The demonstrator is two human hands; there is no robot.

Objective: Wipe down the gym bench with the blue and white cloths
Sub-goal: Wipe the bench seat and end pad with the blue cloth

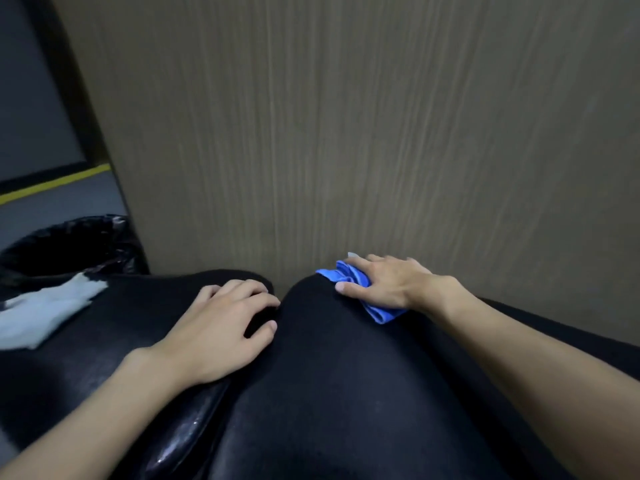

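Head view: mid-wipe, the right hand point(391, 285) presses the blue cloth point(349, 273) flat-fingered on the gym bench's point(329, 393) far end, the left hand point(214, 327) rests empty and loosely bent mid-bench, the white cloth point(45, 310) lies at its left; next, probably drag nearward.

Wood-grain wall panel point(346, 133) and black-lined bin point(69, 244)
The panel rises ahead; the bin sits left, near a yellow stripe point(52, 185).
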